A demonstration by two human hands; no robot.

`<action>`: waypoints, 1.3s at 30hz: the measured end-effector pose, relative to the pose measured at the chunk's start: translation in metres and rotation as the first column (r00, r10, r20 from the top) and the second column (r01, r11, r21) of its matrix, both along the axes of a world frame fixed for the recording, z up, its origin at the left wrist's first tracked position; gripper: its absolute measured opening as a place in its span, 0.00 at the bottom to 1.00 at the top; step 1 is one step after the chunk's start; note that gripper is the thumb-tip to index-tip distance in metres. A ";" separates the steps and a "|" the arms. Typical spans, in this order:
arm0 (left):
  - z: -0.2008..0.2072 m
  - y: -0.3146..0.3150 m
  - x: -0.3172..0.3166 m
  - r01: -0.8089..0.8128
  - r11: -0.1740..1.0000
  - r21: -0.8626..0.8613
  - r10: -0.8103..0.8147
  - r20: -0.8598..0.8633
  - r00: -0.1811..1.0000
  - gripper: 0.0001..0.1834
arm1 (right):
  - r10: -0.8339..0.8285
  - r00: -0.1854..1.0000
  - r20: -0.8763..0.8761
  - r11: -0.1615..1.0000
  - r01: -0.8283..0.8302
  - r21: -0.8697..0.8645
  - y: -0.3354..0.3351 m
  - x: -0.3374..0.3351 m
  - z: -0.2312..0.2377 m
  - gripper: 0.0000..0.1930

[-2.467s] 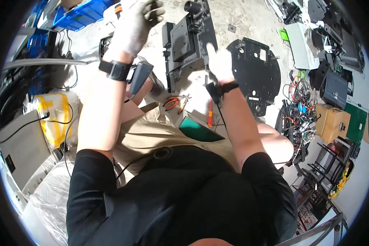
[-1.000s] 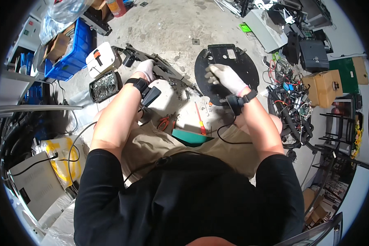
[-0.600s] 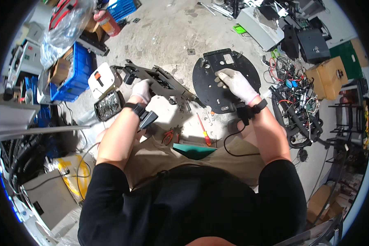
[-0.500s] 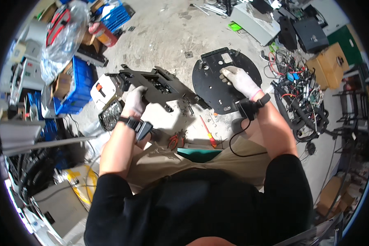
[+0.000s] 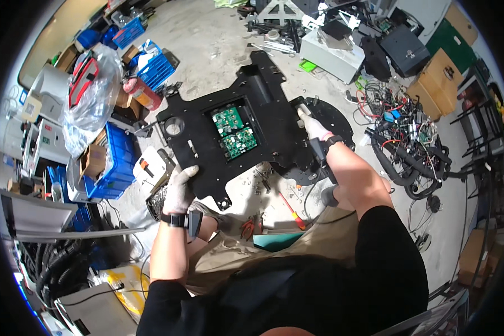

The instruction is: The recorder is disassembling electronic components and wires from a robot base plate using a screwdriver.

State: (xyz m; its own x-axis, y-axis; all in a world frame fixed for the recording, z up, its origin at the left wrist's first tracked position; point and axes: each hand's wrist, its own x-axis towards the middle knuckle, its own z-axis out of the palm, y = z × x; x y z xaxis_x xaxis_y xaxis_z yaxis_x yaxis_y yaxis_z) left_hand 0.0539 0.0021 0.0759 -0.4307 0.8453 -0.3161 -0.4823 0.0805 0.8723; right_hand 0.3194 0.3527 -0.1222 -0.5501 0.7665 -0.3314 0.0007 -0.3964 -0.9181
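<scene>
A large black chassis frame is held up in front of me, its broad face turned toward me. Green circuit boards show in its rectangular opening. My left hand, in a white glove, grips its near left edge with the thumb on top. The frame's right edge is in my gloved right hand, whose fingers are partly hidden. Behind and below that side lies a round black plate, largely covered by the frame. On the floor nearer me are a red-and-yellow screwdriver and red-handled pliers.
At the left stand a blue crate, a red fire extinguisher and a clear plastic bag. Tangled cables and black hoses cover the floor at right, beside a cardboard box. A grey metal case sits farther back.
The chassis frame has been tilted up to face me and shifted toward the middle, over the round plate. My right hand has left the round plate and taken the frame's right edge.
</scene>
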 end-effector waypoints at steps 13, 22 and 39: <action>-0.120 0.033 -0.089 -0.198 0.980 -0.033 0.162 -0.451 0.878 0.28 | -0.467 0.881 0.081 0.553 0.219 0.804 -0.045 -0.013 0.133 0.17; -0.051 0.050 -0.037 -0.344 0.929 0.139 0.330 0.113 0.937 0.35 | -0.476 0.879 0.035 0.260 0.103 0.960 -0.058 0.003 0.183 0.15; -0.096 0.050 -0.070 -0.631 0.676 0.381 0.487 0.413 0.770 0.36 | -0.424 0.905 0.034 0.369 0.139 0.919 -0.053 0.018 0.159 0.21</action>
